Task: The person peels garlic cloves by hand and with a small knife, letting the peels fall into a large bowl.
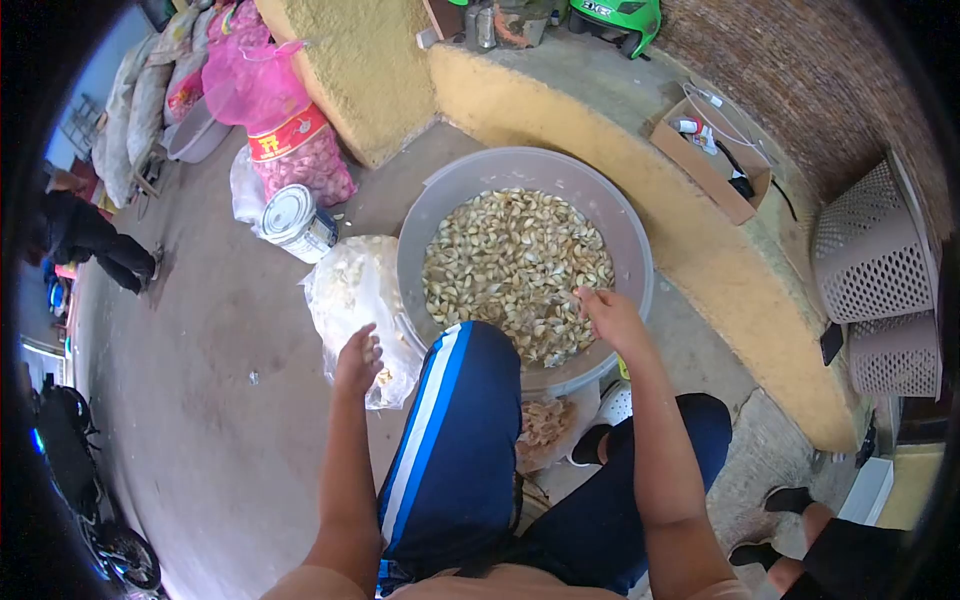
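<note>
A wide grey plastic tub [630, 225] full of unpeeled garlic cloves [515, 260] stands in front of my knees. My right hand [612, 320] is over the tub's right side, thumb and fingertips pinched together; whatever small thing they hold cannot be made out against the cloves. To the left of the tub, my left hand [358, 364] hovers by a clear plastic bag [350, 285] with whitish peeled cloves in it. The fingers of that hand are loosely bent and apart, with nothing seen in them. Below the tub, a bag of pinkish-brown skins [545, 428] lies between my legs.
A paint bucket [300, 222] and a pink mesh sack of garlic [300, 165] stand at the upper left. A yellow ledge [700, 240] curves along the right, bearing a cardboard box [710, 165] and plastic baskets [875, 255]. Other people are at far left and lower right.
</note>
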Available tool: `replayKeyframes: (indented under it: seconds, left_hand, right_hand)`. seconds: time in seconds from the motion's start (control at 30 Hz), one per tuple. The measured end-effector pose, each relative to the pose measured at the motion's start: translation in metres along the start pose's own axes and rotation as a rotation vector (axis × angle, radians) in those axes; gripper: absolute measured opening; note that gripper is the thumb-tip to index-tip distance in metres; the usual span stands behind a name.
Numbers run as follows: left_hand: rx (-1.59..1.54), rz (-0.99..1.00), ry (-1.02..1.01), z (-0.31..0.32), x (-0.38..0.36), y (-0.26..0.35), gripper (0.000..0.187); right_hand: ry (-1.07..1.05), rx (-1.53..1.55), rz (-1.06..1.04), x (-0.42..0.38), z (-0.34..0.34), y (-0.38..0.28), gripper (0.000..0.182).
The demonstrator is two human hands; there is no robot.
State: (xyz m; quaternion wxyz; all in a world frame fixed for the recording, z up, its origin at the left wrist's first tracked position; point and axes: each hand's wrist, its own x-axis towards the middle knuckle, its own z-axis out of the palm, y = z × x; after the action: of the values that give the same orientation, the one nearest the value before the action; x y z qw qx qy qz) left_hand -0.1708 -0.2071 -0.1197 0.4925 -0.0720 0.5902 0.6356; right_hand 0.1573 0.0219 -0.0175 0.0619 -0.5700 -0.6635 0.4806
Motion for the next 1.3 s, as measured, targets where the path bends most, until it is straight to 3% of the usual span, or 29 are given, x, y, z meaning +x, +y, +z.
replayKeyframes:
  seconds: [0.07, 0.3, 0.37, 0.5, 0.77, 0.97, 1.07, 1.1, 1.17, 1.3]
  left_hand:
    - [-0.005, 0.031, -0.197, 0.042, -0.020, 0.026, 0.028]
    - [0.029, 0.067, -0.721, 0.190, -0.078, 0.069, 0.041]
    - [-0.011, 0.046, -0.794, 0.225, -0.091, 0.065, 0.041]
    - [-0.032, 0.056, -0.882, 0.267, -0.107, 0.048, 0.037]
    - [0.021, 0.051, -0.803, 0.270, -0.111, 0.024, 0.028]
    - [0.082, 0.029, -0.785, 0.273, -0.115, 0.011, 0.021]
    - [0.050, -0.029, -0.825, 0.273, -0.114, 0.008, 0.020]
    - [0.049, -0.047, -0.845, 0.273, -0.114, 0.008, 0.020]
    - [0.263, 0.110, -0.820, 0.275, -0.112, 0.005, 0.019]
    - [0.598, 0.393, -0.660, 0.282, -0.121, 0.001, 0.021]
  right_hand:
    - [-0.005, 0.149, -0.021, 0.005, 0.003, 0.009, 0.047]
    - [-0.057, 0.038, -0.038, -0.007, -0.007, -0.003, 0.047]
    - [-0.113, -0.040, -0.032, -0.002, -0.009, 0.004, 0.049]
    - [0.076, -0.329, -0.228, -0.011, -0.009, 0.005, 0.049]
    - [-0.041, -0.171, -0.177, -0.012, -0.019, 0.005, 0.037]
    - [0.004, -0.134, -0.286, -0.035, -0.030, -0.014, 0.036]
    - [0.102, 0.315, -0.384, -0.033, -0.026, -0.015, 0.033]
    - [0.014, 0.454, -0.351, -0.035, -0.029, -0.017, 0.031]
    - [-0.166, 0.729, -0.280, -0.042, -0.038, -0.026, 0.025]
    - [-0.067, 0.770, -0.277, -0.048, -0.035, -0.029, 0.021]
